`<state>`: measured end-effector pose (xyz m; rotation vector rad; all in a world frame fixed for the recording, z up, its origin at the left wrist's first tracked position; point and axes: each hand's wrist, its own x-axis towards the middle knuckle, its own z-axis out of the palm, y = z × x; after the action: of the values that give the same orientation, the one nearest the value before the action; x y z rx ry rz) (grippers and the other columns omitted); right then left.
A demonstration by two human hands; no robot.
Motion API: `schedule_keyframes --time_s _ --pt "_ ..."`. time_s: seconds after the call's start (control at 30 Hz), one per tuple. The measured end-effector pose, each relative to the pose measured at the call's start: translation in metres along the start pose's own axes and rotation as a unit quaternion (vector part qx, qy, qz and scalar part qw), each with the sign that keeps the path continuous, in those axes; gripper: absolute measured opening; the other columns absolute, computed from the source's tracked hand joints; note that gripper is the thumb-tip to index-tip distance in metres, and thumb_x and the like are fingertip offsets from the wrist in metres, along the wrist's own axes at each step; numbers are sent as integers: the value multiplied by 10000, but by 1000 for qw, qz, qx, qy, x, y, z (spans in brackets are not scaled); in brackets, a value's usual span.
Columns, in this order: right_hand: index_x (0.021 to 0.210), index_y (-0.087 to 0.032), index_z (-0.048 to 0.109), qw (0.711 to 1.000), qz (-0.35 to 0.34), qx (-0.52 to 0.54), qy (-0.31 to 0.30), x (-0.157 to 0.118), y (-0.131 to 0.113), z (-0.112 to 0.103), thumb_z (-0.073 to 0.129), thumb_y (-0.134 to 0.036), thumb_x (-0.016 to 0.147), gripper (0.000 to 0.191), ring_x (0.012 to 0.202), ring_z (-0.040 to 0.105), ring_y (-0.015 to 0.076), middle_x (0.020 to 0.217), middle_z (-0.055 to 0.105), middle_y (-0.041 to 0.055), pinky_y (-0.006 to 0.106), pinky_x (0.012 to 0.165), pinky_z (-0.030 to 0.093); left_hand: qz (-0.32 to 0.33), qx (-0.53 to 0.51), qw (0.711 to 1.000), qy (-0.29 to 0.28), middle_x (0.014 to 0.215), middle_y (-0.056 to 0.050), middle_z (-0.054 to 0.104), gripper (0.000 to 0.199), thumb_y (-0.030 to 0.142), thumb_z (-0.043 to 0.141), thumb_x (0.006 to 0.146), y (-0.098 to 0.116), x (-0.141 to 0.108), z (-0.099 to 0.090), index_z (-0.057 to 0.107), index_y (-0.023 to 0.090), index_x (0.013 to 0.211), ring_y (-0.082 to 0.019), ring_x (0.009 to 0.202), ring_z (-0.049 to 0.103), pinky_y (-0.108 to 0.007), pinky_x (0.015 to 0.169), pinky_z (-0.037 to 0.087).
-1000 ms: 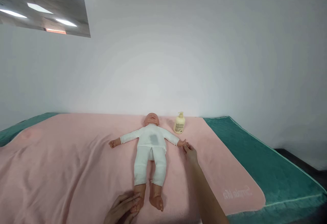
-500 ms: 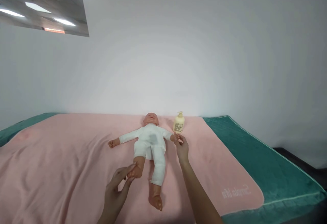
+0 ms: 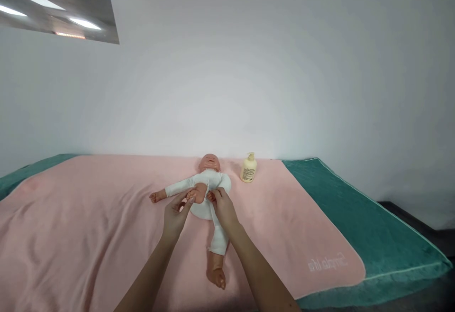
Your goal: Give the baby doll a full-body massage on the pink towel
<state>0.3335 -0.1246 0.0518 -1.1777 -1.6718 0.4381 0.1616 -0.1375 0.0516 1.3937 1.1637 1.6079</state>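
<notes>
A baby doll (image 3: 209, 175) with a white cloth body lies on its back, head toward the wall. My left hand (image 3: 177, 212) is closed on the doll's foot (image 3: 198, 192), which is lifted up over its belly with the knee folded. My right hand (image 3: 223, 207) grips the doll's hand (image 3: 211, 197), drawn across its belly close to that raised foot. The doll's other leg (image 3: 217, 255) lies straight toward me, and its other arm (image 3: 177, 187) stretches out to the left.
A pale yellow pump bottle (image 3: 249, 167) stands right of the doll's head. Beneath everything is a wrinkled pink blanket (image 3: 295, 226) over a green padded surface (image 3: 359, 217). A white wall (image 3: 227, 65) rises behind.
My left hand has raised the doll's foot from the blanket up to its belly. My right hand has brought the doll's hand leftward and inward across the body, beside the foot.
</notes>
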Motion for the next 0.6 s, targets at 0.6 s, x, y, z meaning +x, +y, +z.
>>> schedule_keyframes --time_s 0.6 --pt "919 -132 669 932 231 139 241 -7 61 -94 634 -511 743 420 775 656 235 874 698 97 323 667 535 46 89 988 -117 981 -24 701 278 345 700 778 -8 -109 -68 719 326 1055 -185 861 640 -271 765 552"
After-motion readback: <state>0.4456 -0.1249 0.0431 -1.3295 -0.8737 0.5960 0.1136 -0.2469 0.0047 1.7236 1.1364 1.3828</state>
